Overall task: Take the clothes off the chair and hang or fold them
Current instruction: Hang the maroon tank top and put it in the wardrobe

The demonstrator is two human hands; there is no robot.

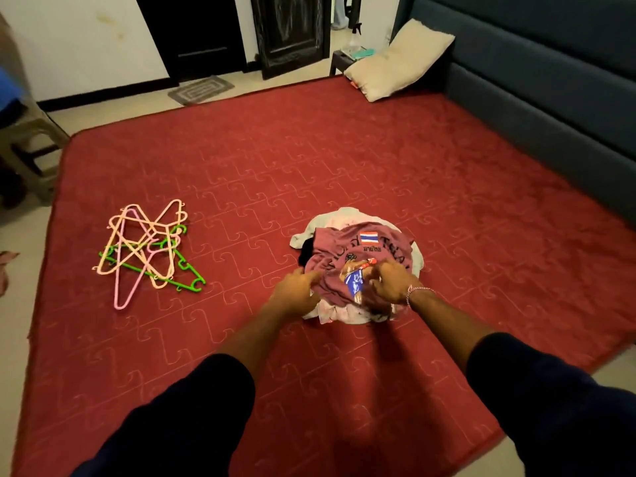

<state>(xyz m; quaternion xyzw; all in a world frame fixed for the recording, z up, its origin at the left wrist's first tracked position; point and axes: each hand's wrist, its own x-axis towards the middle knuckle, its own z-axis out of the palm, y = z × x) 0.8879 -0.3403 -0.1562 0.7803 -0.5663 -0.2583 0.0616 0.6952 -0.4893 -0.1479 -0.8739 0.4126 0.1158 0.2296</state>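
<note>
A pile of clothes [351, 315] lies on the red bedspread [344, 160], with a maroon printed T-shirt [385, 249] on top and pale and black garments under it. My left hand [297, 290] is at the pile's left edge, fingers reaching onto the maroon shirt. My right hand [392, 282], a bracelet on its wrist, lies on the shirt's printed front with fingers curled into the fabric. A heap of plastic hangers [148, 249], peach, pink and green, lies on the bedspread to the left.
A beige plastic chair [24, 146] stands off the bed's left edge. A beige pillow [399, 60] leans on the dark blue headboard [537, 74] at the right. Dark doors [241, 29] and a floor mat [201, 89] are beyond the bed.
</note>
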